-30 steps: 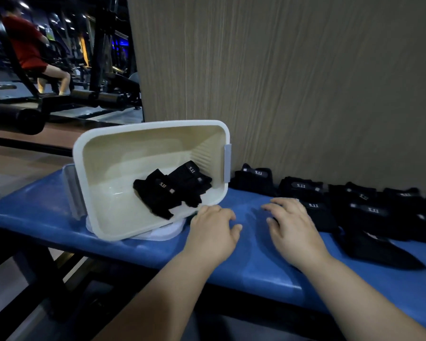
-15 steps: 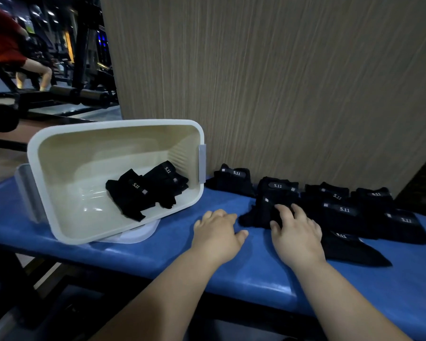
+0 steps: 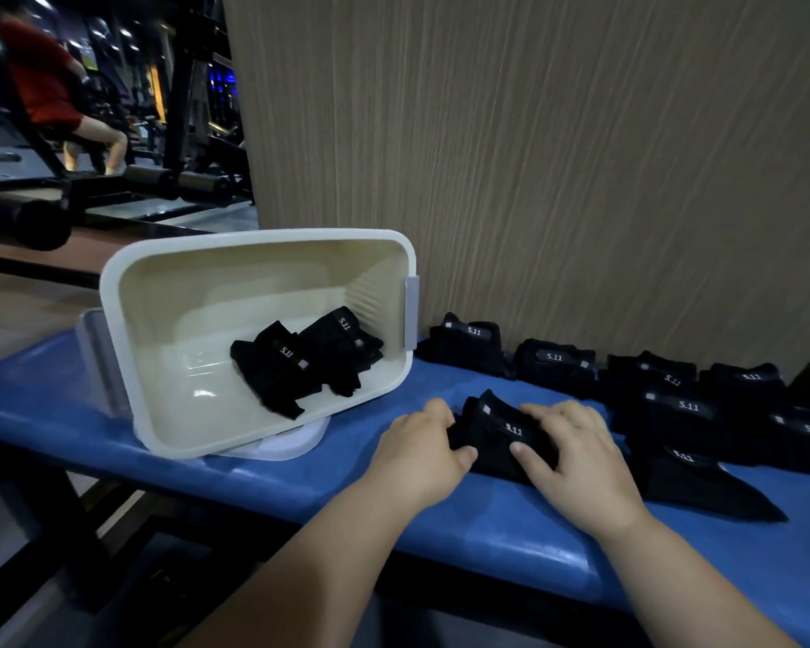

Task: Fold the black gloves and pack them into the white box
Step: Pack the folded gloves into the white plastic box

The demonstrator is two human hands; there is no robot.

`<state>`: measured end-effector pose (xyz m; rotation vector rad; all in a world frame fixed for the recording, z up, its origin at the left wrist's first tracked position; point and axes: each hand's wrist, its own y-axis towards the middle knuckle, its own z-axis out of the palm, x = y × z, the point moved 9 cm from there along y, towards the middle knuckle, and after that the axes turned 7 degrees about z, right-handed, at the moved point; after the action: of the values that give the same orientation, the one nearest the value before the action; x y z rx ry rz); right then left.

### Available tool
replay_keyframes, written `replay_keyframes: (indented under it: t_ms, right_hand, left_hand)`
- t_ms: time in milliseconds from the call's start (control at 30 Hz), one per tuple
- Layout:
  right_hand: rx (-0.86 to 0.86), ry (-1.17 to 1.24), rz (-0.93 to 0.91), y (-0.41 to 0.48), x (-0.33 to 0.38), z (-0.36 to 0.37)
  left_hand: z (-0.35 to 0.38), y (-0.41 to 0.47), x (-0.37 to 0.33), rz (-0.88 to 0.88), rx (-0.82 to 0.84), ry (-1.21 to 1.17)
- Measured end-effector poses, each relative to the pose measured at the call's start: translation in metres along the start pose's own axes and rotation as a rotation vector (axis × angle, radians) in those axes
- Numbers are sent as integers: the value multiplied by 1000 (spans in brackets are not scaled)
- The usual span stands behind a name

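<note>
Glove (image 3: 487,444) with white "5.11" label (image 3: 513,430)

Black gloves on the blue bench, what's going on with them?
A person is packing them away. The left hand and the right hand both hold one black fabric glove lying on the blue padded bench. Beside it, the white plastic box sits tilted toward the person, with two black gloves already inside. More black gloves wait in a row along the wooden wall panel.
</note>
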<state>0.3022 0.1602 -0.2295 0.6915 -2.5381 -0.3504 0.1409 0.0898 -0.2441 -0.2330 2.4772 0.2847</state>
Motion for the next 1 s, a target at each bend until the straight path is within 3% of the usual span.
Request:
replay_keyframes:
  t_ms: [200,433,667,833,1000]
  right_hand:
    - [241,-66,1,-3,11,21]
    - [340,153,77,-2,31,25]
    - [534,56,164,4,51,40]
    - [556,67,168,3,65,42]
    - [545,234,138,1,89,48]
  left_hand:
    - [-4,-7,2,16,17,-58]
    - [-22,-12,17,5,-2,-176]
    - [-33,-22,31,-25,-9,-304]
    - [-40,-29,38,-39,-52,-367]
    - [-56,-34,55,-91,-109,-502]
